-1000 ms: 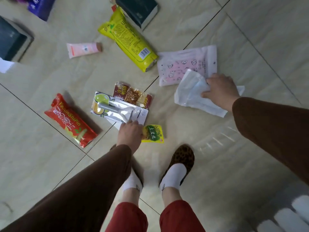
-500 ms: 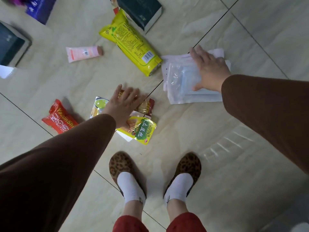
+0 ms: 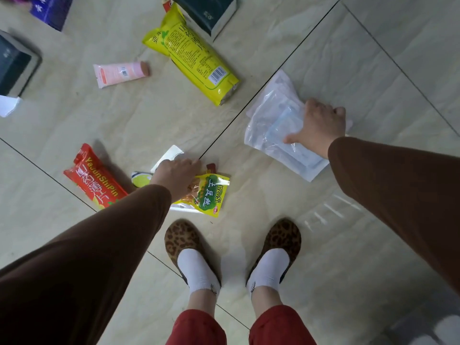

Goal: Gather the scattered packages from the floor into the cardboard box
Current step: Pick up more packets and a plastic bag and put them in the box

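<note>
Packages all lie on the floor (image 3: pixel 348 245); I see no cardboard box, so I judge nothing is boxed yet. My left hand (image 3: pixel 175 176) curls onto a small stack topped by the green-and-yellow snack pouch (image 3: pixel 211 192). Well right of that pouch, my right hand (image 3: pixel 319 125) grips the clear plastic bags (image 3: pixel 271 120). Left of it lies the red packet (image 3: pixel 95 180); beyond it, the long yellow pack (image 3: pixel 196 56) and pink tube (image 3: pixel 119 73) wait.

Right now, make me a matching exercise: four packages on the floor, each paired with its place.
Things:
1. red snack pack
2. pink tube
3. clear plastic bags
4. green-and-yellow snack pouch

Places:
A. under the right hand
B. far left, untouched
C. by the left hand
D. left of the long yellow bag

Pairs: 1-B, 2-D, 3-A, 4-C
</note>
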Demonstrator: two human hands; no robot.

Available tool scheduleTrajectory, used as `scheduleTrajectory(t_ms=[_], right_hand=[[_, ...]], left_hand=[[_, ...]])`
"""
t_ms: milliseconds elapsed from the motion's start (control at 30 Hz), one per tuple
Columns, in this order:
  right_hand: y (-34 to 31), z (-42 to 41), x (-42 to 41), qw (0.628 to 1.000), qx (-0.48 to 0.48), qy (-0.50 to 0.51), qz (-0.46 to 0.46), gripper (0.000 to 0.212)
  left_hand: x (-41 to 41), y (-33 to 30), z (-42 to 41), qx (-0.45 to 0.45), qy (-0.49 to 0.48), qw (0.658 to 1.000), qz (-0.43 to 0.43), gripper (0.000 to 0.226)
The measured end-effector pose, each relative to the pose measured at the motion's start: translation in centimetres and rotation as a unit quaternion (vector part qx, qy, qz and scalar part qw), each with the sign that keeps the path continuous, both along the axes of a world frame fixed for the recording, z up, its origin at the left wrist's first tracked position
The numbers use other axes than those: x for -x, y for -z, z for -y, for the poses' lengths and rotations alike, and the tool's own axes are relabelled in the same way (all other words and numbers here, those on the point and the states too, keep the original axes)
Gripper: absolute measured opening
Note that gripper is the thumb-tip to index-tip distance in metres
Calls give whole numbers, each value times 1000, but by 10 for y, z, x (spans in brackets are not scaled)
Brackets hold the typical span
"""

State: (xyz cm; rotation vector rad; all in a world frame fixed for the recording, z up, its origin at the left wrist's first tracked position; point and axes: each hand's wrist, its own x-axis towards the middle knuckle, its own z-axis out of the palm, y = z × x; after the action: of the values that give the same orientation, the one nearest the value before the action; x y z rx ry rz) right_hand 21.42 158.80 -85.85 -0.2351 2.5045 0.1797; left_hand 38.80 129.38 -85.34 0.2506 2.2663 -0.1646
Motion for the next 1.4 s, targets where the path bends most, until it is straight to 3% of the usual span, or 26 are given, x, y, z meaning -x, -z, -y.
scheduleTrajectory(t_ms=[167,400,700,1000,1400], right_hand=[[-2,-3,-19,998,17,59,-2,86],[-24,-4,-40,980,97,161,72,78],[-119,20,-63,949,177,245,87,74],[-251,69,-56,940,218,254,69,65],[-490,198,-54,926,308,208,70,67]], left_hand=[[-22,1,3,29,-70,996,48,33],[5,-17,12,-21,-140,987,80,29],[33,-99,32,-92,-306,947,3,31],[42,-235,62,-103,-428,896,-61,23],[32,-502,170,-137,-573,793,-154,13]])
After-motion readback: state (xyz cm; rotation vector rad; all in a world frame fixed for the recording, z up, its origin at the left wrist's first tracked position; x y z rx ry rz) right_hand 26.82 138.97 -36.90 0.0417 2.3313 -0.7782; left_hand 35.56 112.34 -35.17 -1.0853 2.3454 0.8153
